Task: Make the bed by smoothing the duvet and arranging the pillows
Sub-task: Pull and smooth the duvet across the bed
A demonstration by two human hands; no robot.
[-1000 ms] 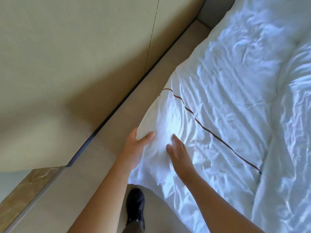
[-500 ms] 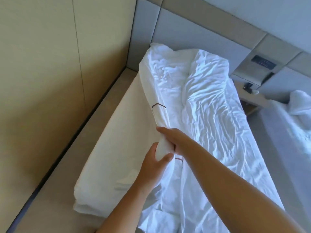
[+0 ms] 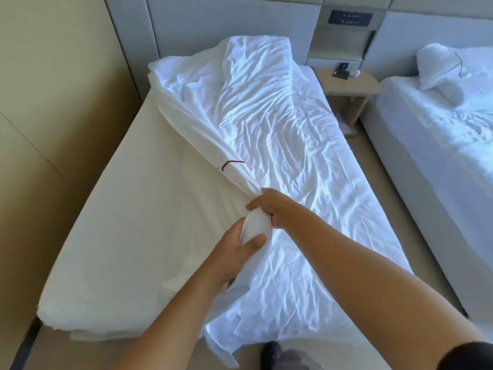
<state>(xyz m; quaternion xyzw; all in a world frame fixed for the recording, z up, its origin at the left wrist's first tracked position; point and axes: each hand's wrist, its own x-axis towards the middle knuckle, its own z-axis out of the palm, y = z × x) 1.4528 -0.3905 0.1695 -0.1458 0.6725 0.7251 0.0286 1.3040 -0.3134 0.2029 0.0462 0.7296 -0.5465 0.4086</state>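
A crumpled white duvet (image 3: 266, 124) with a thin brown stripe lies bunched along the right half of the near bed. Its left edge is lifted off the bare cream mattress (image 3: 128, 222). My left hand (image 3: 237, 252) and my right hand (image 3: 274, 206) both grip the gathered duvet corner, right hand just above the left, held over the bed's middle. A pillow-like white bulk (image 3: 256, 54) sits at the headboard end, partly under the duvet.
A beige wall panel (image 3: 48, 129) runs close along the bed's left side. A small nightstand (image 3: 349, 86) with dark items stands between the beds. A second bed (image 3: 440, 134) with a white pillow (image 3: 437, 65) is at the right. My dark shoe (image 3: 274, 353) is on the floor.
Both hands took hold of the duvet corner at the bed's side and lifted it up and over, baring the mattress. The view swung up toward the headboard.
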